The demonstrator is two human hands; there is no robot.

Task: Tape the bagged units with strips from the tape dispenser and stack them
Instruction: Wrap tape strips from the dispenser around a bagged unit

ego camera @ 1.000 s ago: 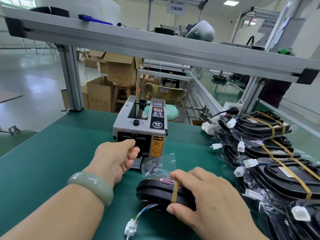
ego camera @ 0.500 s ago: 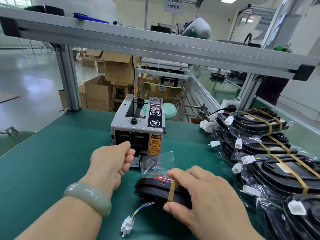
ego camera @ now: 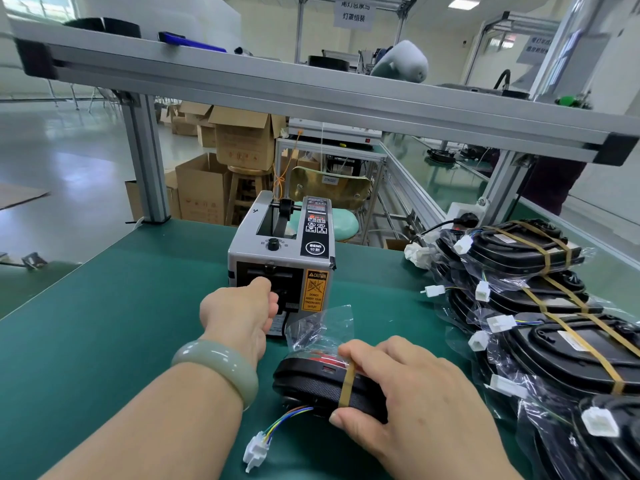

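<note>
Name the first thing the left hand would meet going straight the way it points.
The tape dispenser, at its front outlet; the fingertips of the left hand look almost on it, though depth is unclear.

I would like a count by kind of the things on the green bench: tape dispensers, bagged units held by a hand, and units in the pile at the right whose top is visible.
tape dispenser: 1
bagged unit held by the right hand: 1
piled units with top visible: 4 (any beneath are hidden)
Total: 6
</note>
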